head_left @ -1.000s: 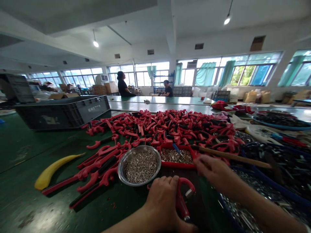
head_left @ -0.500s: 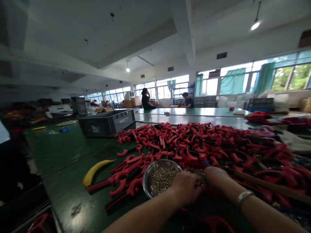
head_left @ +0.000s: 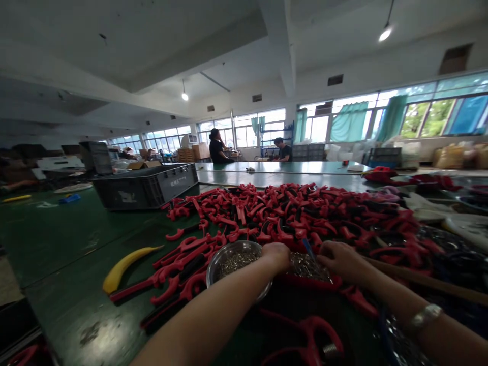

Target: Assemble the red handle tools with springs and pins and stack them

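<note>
My left hand (head_left: pixel 275 255) reaches over the right rim of a metal bowl (head_left: pixel 229 255) of small metal pieces, its fingers curled down at the edge of a red tray (head_left: pixel 305 280) that holds more small metal parts. My right hand (head_left: pixel 341 260) is at the same tray, fingers bent together near a thin blue thing (head_left: pixel 307 247). What either hand holds is hidden. A red handle with a spring (head_left: pixel 313 339) lies on the green table (head_left: pixel 68 239) in front of me, below both arms.
A big pile of red-and-black handles (head_left: pixel 290 208) lies behind the tray, with more to the bowl's left. A wooden stick (head_left: pixel 419 282) runs right. A yellow handle (head_left: pixel 125 264) and a grey crate (head_left: pixel 145 185) are on the left. Two people (head_left: pixel 217 147) sit far back.
My left hand let go of the red handle with the spring and moved forward to the bowl and tray. My right hand stayed at the tray. The view swung left, then back.
</note>
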### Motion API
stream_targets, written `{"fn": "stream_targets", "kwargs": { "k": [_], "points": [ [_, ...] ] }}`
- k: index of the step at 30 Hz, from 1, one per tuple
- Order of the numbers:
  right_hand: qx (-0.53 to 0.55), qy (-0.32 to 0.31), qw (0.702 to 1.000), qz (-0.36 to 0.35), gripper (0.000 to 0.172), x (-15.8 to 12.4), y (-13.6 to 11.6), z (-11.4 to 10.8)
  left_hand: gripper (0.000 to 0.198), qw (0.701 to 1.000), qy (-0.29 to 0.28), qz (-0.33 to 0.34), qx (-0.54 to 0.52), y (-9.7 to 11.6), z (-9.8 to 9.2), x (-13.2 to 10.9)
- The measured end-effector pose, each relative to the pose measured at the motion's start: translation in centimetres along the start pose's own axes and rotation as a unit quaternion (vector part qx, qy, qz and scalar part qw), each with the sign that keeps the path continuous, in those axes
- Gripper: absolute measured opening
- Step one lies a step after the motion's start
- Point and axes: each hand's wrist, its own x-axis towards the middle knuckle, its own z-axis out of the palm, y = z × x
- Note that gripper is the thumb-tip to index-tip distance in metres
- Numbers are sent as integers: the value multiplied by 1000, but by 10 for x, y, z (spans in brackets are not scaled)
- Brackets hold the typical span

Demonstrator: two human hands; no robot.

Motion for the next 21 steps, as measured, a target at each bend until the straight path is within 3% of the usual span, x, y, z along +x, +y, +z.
{"fn": "stream_targets", "kwargs": {
  "k": [7, 10, 12, 16, 21],
  "points": [
    [56, -29, 998, 3, 10, -70, -21, 9, 25, 993, 54, 48, -88, -14, -7, -5],
    [74, -64, 995, 3, 10, -102, -26, 14, 29, 982, 69, 97, -150, -9, 0, -31],
    [69, -87, 994, 8, 13, -120, -28, 18, 31, 972, 44, 133, -186, -2, 10, -55],
    [-2, -129, 992, -7, 29, -139, -32, 27, 25, 967, 13, 157, -200, 12, 31, -97],
    [-99, -176, 979, -3, 47, -146, -32, 28, 25, 982, 70, 134, -111, 21, 38, -108]
  ]
}}
